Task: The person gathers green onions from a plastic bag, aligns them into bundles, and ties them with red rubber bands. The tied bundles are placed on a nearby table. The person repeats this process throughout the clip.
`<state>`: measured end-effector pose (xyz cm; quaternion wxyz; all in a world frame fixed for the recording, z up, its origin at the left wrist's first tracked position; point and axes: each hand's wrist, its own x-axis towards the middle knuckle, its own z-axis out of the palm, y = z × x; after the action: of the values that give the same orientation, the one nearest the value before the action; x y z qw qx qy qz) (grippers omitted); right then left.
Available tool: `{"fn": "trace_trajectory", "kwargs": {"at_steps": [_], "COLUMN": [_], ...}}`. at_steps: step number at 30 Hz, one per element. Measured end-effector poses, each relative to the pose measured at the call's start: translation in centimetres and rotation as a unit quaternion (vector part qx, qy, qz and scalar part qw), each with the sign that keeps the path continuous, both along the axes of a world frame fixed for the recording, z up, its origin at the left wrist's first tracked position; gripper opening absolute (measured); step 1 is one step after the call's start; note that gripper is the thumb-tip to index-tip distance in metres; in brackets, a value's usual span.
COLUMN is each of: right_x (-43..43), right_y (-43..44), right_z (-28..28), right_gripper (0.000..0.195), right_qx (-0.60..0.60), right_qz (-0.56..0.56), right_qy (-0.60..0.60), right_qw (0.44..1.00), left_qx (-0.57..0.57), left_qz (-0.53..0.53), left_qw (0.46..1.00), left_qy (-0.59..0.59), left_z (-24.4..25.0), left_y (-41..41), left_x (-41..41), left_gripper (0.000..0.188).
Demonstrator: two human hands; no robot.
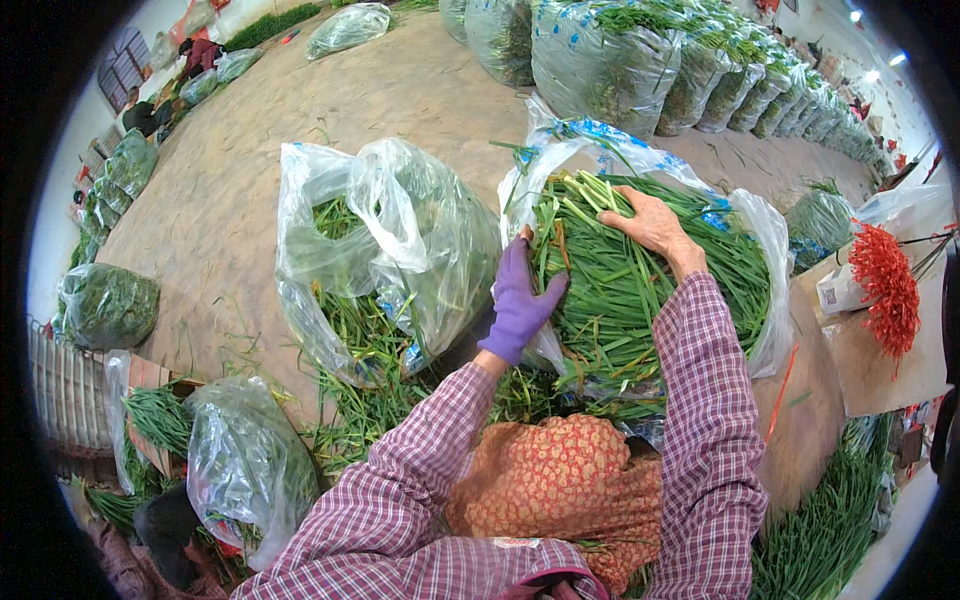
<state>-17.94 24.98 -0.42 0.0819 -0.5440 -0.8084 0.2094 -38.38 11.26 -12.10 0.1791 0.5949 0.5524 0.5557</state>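
Before me, a clear plastic bag (761,225) with blue print stands wide open, filled with long leafy greens (600,300) that look like garlic chives. My bare right hand (656,229) grips a small bunch of pale stalk ends (592,191) on top of the pile. Its fingertips are partly hidden behind the stalks. Gloved in purple, my left hand (521,304) presses against the left side of the greens at the bag's rim, thumb spread from the fingers. Just left of it is another plastic bag (450,217), its handles up and loose leaves inside.
Tall filled bags (607,75) stand in a row at the back right. A bundle of red ties (885,289) hangs at the right beside a cardboard sheet (892,360). Loose greens (360,420) litter the floor near my lap. People (199,56) sit far left.
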Motion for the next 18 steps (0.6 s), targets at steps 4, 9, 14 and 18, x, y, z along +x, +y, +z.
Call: {"fn": "trace_trajectory", "kwargs": {"at_steps": [4,9,14,18], "right_x": [-0.2,-1.0,-0.1,2.6], "right_y": [0.1,-0.9,-2.1,-2.8], "right_z": [0.0,0.8,1.6,2.5], "right_gripper": [0.095,0.102,0.078,0.060], "right_qx": [0.012,0.025,0.048,0.008], "right_qz": [0.019,0.053,0.034,-0.011], "right_qy": [0.003,-0.041,0.024,0.190], "right_qw": [1.000,0.997,0.998,0.982], "left_qx": [-0.002,-0.005,-0.003,-0.004], "left_qz": [-0.006,-0.017,-0.031,-0.026], "left_qw": [1.000,0.999,0.997,0.998], "left_qy": [-0.023,-0.042,-0.069,-0.060], "left_z": [0.1,0.0,-0.1,0.0], "left_y": [-0.1,-0.1,-0.1,-0.1], "left_x": [0.1,0.1,0.1,0.1], "left_gripper": [0.083,0.084,0.085,0.085]}}
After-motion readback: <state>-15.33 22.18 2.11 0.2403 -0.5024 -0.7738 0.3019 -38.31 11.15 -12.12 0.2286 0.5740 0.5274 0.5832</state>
